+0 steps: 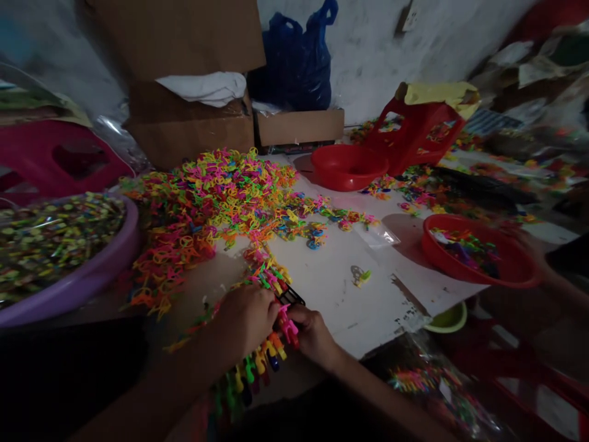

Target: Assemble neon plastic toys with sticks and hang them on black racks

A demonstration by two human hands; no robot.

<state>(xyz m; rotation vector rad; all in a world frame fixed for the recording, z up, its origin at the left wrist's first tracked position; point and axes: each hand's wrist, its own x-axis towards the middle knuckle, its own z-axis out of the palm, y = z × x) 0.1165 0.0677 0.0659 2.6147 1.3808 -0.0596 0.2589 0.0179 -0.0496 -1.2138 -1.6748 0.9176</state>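
My left hand (248, 316) is curled closed at the front of the table, beside a black slotted frame (291, 295); what its fingers hold is hidden. Close against it, my right hand (313, 334) pinches a pink plastic piece (288, 325) shaped like a small clip or figure. Below my hands hangs a row of colourful plastic pieces (251, 370) in green, yellow, orange and blue. Just behind the frame, more such pieces (267, 270) trail from a big loose pile (230, 184). The view is dim and partly blurred.
A purple tub (129, 233) of small parts stands left. Red basins (350, 169) sit on the white tabletop (322, 276); another person's hand (529, 245) touches the right red basin (435, 258). Behind are cardboard boxes (193, 132), a blue bag (299, 67) and a red stool (405, 135).
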